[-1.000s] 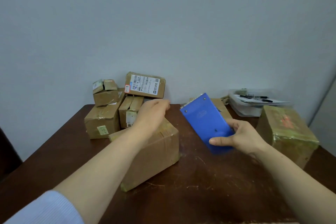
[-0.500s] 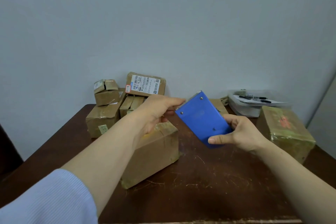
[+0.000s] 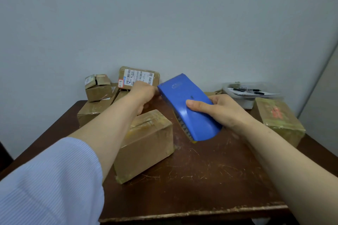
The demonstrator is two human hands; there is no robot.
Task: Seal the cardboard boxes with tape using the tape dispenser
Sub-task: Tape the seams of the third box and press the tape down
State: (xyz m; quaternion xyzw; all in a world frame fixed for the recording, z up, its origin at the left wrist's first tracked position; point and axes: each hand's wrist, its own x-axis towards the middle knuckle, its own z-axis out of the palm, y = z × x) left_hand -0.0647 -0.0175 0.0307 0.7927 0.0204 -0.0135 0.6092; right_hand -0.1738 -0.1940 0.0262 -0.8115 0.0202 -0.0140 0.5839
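My right hand point(image 3: 221, 111) grips a blue tape dispenser point(image 3: 188, 107) and holds it tilted above the table, just right of the near cardboard box point(image 3: 146, 144). The dispenser's toothed edge faces down and left. My left hand point(image 3: 144, 93) reaches over that box, and its curled fingers meet the dispenser's far end; the fingertips are hidden, so I cannot see any tape. The box lies on the brown table point(image 3: 192, 188) under my left forearm, with old tape along its top seam.
Several smaller cardboard boxes point(image 3: 98, 91) are stacked at the back left against the wall, one bearing a white shipping label point(image 3: 139, 76). A tape-wrapped box point(image 3: 279, 120) stands at the right. Behind it is a clear tray with pens point(image 3: 247, 93).
My left hand left the near box's top and rose to the dispenser's far end. My right hand turned the dispenser, so its curved blue back now faces me.
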